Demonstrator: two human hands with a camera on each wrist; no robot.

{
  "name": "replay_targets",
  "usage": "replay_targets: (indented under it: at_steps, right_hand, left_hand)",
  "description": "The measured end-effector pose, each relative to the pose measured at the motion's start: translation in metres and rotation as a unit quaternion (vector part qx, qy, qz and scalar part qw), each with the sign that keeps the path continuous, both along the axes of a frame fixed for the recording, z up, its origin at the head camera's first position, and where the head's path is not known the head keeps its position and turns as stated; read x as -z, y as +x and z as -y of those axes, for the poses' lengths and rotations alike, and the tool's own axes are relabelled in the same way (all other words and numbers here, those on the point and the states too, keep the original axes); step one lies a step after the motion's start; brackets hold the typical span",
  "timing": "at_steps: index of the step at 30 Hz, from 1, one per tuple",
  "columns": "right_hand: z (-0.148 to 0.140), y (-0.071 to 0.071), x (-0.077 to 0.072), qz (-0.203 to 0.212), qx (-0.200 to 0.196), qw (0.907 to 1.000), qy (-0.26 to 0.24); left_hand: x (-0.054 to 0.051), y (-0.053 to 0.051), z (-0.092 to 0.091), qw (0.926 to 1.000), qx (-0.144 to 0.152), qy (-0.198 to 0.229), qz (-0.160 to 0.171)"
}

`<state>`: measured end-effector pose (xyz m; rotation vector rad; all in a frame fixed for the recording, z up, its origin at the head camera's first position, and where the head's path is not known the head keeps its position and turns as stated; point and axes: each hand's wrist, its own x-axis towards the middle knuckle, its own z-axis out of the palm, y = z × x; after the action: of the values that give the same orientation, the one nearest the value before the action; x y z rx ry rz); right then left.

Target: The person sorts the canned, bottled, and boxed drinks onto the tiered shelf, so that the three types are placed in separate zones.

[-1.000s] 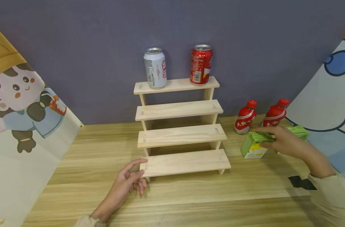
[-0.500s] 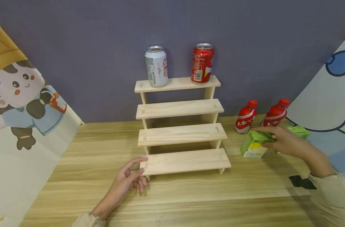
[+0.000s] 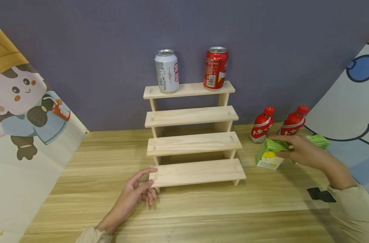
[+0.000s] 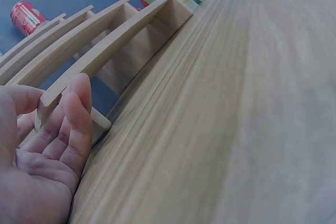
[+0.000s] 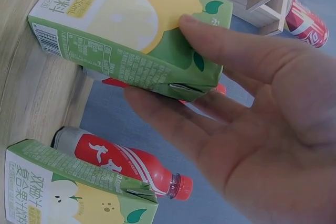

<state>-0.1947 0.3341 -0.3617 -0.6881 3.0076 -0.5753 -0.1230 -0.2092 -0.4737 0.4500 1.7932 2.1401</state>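
My left hand (image 3: 131,194) pinches the left end of the lowest step of a four-tier wooden display rack (image 3: 196,172), thumb on the front edge. In the left wrist view its fingers curl around that board's end. On the right, my right hand (image 3: 309,153) grips the top of a green and yellow juice carton (image 3: 269,160). In the right wrist view the thumb lies on the carton's printed front, with fingers at its other side. A second juice carton (image 3: 319,140) stands partly hidden behind this hand.
Two red-capped bottles, one nearer the rack (image 3: 261,125) and one farther right (image 3: 293,123), stand behind the cartons. A white can (image 3: 167,73) and a red can (image 3: 215,69) stand on the top step. A dark wall (image 3: 111,67) rises behind the rack.
The gripped carton has shifted very slightly left and tilted a little. The left hand keeps its hold on the rack.
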Motion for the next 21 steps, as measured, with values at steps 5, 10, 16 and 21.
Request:
replay_targets:
  at_steps: [5,10,16,21]
  right_hand:
    - [-0.0008,-0.0003,0.0008,-0.020,-0.004,0.9998,0.008]
    - [-0.0005,-0.0009,0.0012,-0.057,-0.012,0.9982,0.014]
    - [0.0038,0.0005,-0.0032,-0.039,0.008,0.9992,0.008]
    - [0.0071,0.0028,-0.0063,-0.053,0.009,0.9985,0.012]
  left_hand:
    - [-0.0001,-0.0001,-0.0001,1.0000,0.001,0.001,-0.002]
    - [-0.0004,0.0009,0.0001,1.0000,-0.004,-0.005,0.004]
    - [-0.0008,0.0014,0.0002,0.9999,-0.005,-0.010,0.003]
    - [-0.0009,0.0013,-0.0001,0.9999,-0.005,-0.009,0.001]
